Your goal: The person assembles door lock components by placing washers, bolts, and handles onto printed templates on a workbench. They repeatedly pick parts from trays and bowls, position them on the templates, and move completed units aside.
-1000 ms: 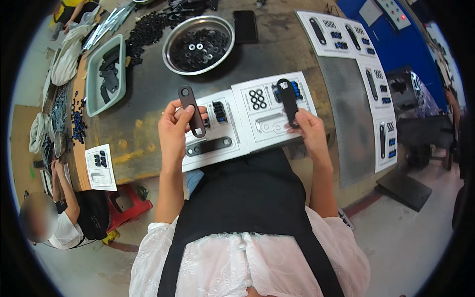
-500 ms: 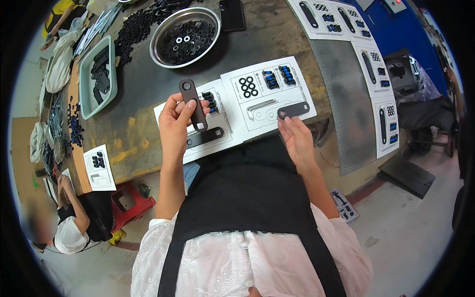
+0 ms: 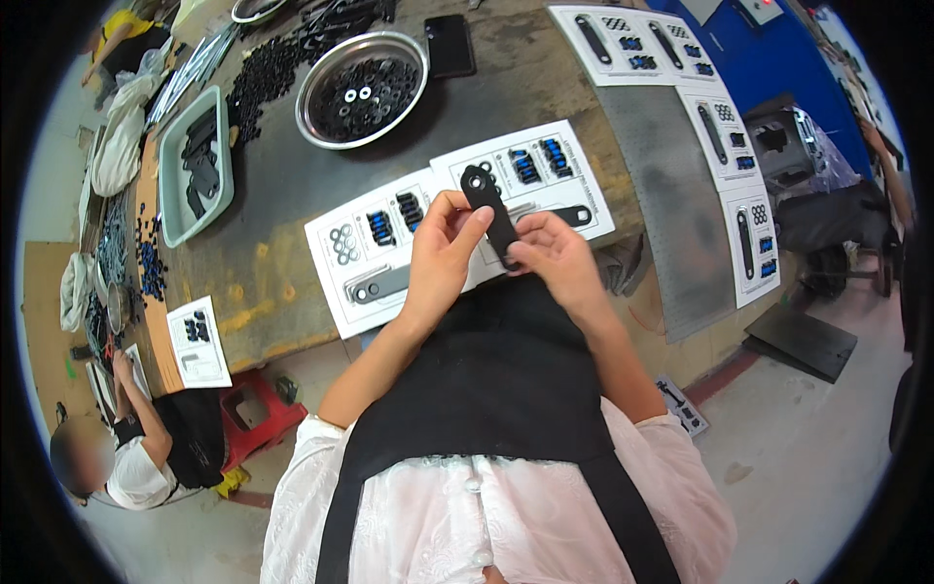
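Observation:
Over the right printed card (image 3: 584,165), my left hand (image 3: 440,255) holds a flat black bar (image 3: 493,216) with rounded ends and a hole at its top, gripped between thumb and fingers. My right hand (image 3: 556,255) pinches the bar's lower end. A second black bar (image 3: 566,216) lies on the right card, partly behind my right hand. Blue-and-black bolts (image 3: 525,166) sit above it, and the black rings there are partly covered by the held bar. On the left card (image 3: 326,232), a greyish-looking bar (image 3: 379,286) lies partly hidden by my left hand, below rings (image 3: 344,245) and bolts (image 3: 378,228).
A steel bowl (image 3: 304,109) of black washers stands behind the cards, beside a phone (image 3: 449,47). Left of it are a pale green tray (image 3: 228,195) of black parts and a heap of small black pieces (image 3: 263,73). More filled cards (image 3: 744,200) line the right. Another person works at left.
My left hand has carried the bar rightward, from the left card to over the right one. My right hand has left the bar lying on the card and moved left onto the held bar.

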Action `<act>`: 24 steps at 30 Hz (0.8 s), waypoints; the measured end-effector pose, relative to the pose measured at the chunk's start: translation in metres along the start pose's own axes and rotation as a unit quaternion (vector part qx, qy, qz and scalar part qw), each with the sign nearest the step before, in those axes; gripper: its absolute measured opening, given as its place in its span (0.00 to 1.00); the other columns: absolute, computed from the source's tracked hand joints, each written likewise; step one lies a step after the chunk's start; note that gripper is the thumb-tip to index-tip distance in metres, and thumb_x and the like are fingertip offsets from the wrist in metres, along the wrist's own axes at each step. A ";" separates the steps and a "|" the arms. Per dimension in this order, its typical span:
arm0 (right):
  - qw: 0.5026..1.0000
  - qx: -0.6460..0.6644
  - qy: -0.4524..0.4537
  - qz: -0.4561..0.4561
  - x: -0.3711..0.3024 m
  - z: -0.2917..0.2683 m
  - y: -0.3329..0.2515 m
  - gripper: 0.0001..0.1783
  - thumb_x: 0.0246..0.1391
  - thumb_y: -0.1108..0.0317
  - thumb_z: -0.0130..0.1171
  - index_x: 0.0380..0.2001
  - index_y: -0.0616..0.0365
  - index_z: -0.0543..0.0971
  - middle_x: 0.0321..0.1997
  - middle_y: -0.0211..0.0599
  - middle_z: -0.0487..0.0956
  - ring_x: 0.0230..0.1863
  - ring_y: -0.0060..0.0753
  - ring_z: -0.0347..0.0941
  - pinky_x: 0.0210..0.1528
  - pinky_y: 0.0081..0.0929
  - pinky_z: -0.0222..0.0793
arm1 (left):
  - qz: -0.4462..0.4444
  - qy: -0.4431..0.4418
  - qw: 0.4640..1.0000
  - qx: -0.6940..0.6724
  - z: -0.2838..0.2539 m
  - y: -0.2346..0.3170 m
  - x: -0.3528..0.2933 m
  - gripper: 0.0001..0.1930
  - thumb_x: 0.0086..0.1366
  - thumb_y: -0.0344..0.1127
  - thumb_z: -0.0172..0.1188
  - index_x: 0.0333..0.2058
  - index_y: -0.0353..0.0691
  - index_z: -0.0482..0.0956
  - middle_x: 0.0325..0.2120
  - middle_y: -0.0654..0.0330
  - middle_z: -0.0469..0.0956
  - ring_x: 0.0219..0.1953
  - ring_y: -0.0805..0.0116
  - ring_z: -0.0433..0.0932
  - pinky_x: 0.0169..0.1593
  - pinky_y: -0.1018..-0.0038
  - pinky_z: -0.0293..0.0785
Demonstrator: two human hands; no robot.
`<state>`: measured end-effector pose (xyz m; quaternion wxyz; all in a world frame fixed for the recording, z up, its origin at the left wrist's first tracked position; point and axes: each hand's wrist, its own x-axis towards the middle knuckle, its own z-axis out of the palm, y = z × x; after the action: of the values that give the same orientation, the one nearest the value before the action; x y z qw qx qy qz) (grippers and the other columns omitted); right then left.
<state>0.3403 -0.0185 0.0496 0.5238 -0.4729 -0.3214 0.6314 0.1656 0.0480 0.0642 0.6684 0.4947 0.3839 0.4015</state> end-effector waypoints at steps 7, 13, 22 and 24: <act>0.956 -0.293 0.030 -0.002 0.033 -0.124 -0.049 0.10 0.59 0.73 0.63 0.43 0.63 0.85 0.36 0.31 0.84 0.35 0.17 0.78 0.37 0.17 0.75 | 0.013 0.021 1.000 0.015 -0.018 -0.011 0.000 0.12 0.76 0.36 0.49 0.48 0.34 0.76 0.41 0.59 0.78 0.42 0.72 0.79 0.50 0.74 0.74; 0.855 -0.509 0.039 -0.086 0.031 -0.129 -0.039 0.08 0.54 0.71 0.66 0.38 0.56 0.86 0.38 0.31 0.81 0.40 0.25 0.78 0.42 0.25 0.73 | -0.016 -0.099 0.977 0.188 -0.008 -0.027 -0.005 0.08 0.72 0.33 0.55 0.42 0.38 0.82 0.31 0.62 0.79 0.30 0.76 0.76 0.37 0.79 0.73; 0.755 -0.624 -0.032 -0.200 0.026 -0.107 -0.034 0.21 0.43 0.70 0.72 0.44 0.52 0.83 0.44 0.33 0.79 0.50 0.42 0.75 0.53 0.35 0.72 | 0.304 -0.066 0.724 0.616 0.023 -0.065 0.012 0.11 0.59 0.32 0.63 0.41 0.44 0.83 0.29 0.62 0.71 0.32 0.65 0.76 0.32 0.70 0.74; 0.759 -0.616 -0.050 -0.206 0.031 -0.106 -0.035 0.19 0.44 0.69 0.72 0.43 0.52 0.83 0.43 0.33 0.79 0.50 0.41 0.74 0.53 0.35 0.72 | 0.333 -0.050 0.701 0.628 0.021 -0.069 0.011 0.08 0.61 0.32 0.65 0.40 0.46 0.85 0.27 0.63 0.71 0.29 0.65 0.76 0.30 0.70 0.73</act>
<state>0.4516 0.0100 0.0363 0.2199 -0.5834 -0.7566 0.1970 0.2000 0.0377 0.0005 0.0430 0.9147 0.3233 0.2384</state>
